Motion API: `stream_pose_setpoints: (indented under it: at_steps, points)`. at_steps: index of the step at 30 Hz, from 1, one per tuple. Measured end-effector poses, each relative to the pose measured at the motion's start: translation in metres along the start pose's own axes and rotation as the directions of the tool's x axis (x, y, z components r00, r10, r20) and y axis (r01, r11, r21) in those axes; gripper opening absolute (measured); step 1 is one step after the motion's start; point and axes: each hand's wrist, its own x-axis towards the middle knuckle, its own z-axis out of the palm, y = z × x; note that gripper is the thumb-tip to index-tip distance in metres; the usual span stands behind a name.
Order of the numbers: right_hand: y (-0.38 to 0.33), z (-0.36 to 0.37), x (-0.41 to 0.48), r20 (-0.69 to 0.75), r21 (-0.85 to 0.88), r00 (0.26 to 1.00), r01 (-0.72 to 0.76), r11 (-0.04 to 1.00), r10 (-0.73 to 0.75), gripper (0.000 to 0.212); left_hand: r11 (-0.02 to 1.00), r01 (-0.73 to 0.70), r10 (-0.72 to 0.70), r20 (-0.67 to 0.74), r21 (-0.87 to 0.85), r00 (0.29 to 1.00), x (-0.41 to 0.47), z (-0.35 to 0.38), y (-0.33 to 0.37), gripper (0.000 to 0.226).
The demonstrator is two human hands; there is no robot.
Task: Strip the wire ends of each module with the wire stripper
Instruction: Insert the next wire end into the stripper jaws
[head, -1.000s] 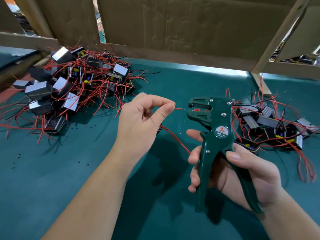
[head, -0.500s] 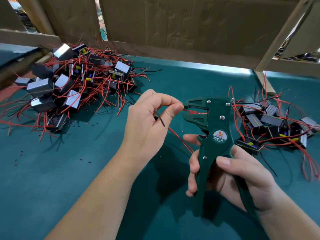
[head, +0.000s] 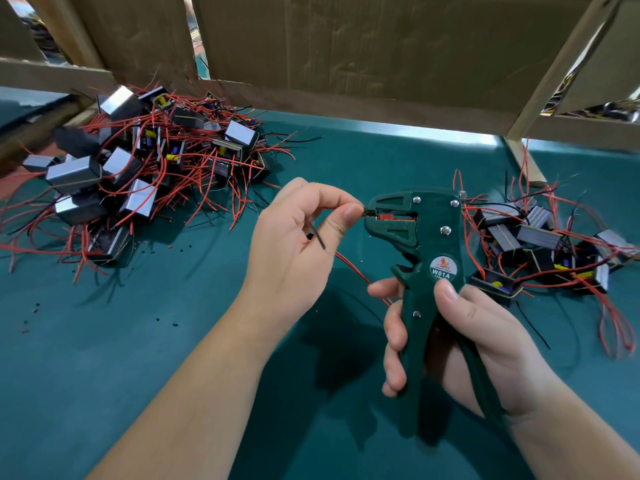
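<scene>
My right hand (head: 460, 344) grips the handles of a dark green wire stripper (head: 427, 271), held upright with its jaws pointing left. My left hand (head: 294, 251) pinches a thin black wire (head: 318, 237) between thumb and forefinger, with the wire's tip at the mouth of the stripper's jaws. A red wire (head: 356, 271) runs down from under my left hand toward my right. The module these wires belong to is hidden behind my left hand.
A large heap of grey-capped modules with red wires (head: 138, 174) lies at the back left of the green mat (head: 104, 358). A smaller heap of modules (head: 540, 251) sits to the right of the stripper. Cardboard walls (head: 346, 57) close off the back. Small bits of insulation (head: 166, 320) dot the mat.
My left hand has moved right, from a red wire end held short of the jaws to a black wire pressed up to them. The stripper's handles look squeezed closer.
</scene>
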Motion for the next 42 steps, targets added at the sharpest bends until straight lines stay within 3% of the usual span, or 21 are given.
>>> stream_pose_setpoints:
  at_steps: [5, 9, 14, 20, 24, 28, 34, 42]
  points:
    - [0.0, 0.007, 0.002, -0.157, 0.032, 0.988, 0.001, 0.999, 0.004, 0.055, 0.982, 0.093, -0.077, 0.099, -0.165, 0.992, 0.0, 0.0, -0.006, 0.006]
    - [-0.004, 0.007, 0.002, -0.337, -0.02, 0.941, 0.005, 1.0, -0.012, 0.05, 0.994, 0.086, -0.096, 0.186, 0.062, 0.978, 0.0, -0.005, -0.015, 0.008]
    - [0.002, 0.005, 0.004, -0.127, 0.107, 0.992, 0.041, 0.993, -0.027, 0.057, 0.86, 0.047, -0.13, 0.129, 0.508, 0.983, -0.002, -0.005, -0.024, 0.012]
    - [0.003, 0.008, 0.001, -0.06, 0.035, 0.988, 0.147, 0.989, -0.145, 0.052, 0.727, 0.054, -0.156, 0.087, 0.685, 0.984, -0.001, 0.0, -0.029, 0.016]
    - [0.006, 0.011, 0.004, -0.025, -0.003, 0.991, 0.132, 0.991, -0.132, 0.064, 0.675, -0.005, -0.146, 0.14, 0.738, 0.979, -0.004, 0.003, -0.028, 0.018]
    - [0.009, 0.011, 0.007, -0.07, -0.005, 0.995, 0.07, 0.998, -0.07, 0.056, 0.626, 0.012, -0.176, 0.127, 0.78, 0.976, -0.005, 0.006, -0.029, 0.026]
    - [0.005, 0.008, 0.008, -0.117, 0.022, 0.993, 0.023, 0.999, -0.021, 0.055, 0.646, 0.066, -0.189, 0.075, 0.76, 0.979, -0.005, 0.006, -0.031, 0.024]
    - [0.002, 0.012, 0.007, 0.029, 0.07, 0.999, 0.031, 0.997, -0.033, 0.058, 0.624, 0.052, -0.239, 0.127, 0.779, 0.963, -0.005, 0.002, -0.024, 0.03]
